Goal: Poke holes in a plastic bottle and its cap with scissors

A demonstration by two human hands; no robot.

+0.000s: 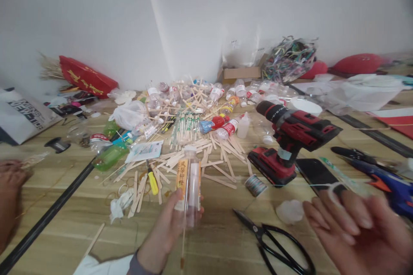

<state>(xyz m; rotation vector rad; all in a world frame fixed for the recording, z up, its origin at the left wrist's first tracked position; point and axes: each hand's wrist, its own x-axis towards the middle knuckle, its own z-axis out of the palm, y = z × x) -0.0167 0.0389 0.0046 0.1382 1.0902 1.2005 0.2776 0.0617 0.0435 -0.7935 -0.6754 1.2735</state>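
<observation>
Although loose material covers the wooden table from left to right, nothing on it looks finished, so the work seems to be at an early stage. To the right, a red-and-black drill stands on its battery, and nearer lie black-handled scissors; neither is in a hand. On the far side the plastic bottles lie in a heap, while flat wooden sticks are scattered across the middle, none visibly fixed together.

The right hand, large at the near right, is well apart from the held bottle, with the scissors between. Its fingers are curled, a pale loop across them, and a fine line runs left from there towards a small spool; I cannot tell whether the hand grips it. Near the middle, the left hand is wrapped around the lower part of a clear bottle, thumb on the left, fingertips showing on the right. That bottle appears whole, its orange label on, so most work on it is probably left. Smallest, a thin stick shows below its front; whether attached or merely held is unclear.
</observation>
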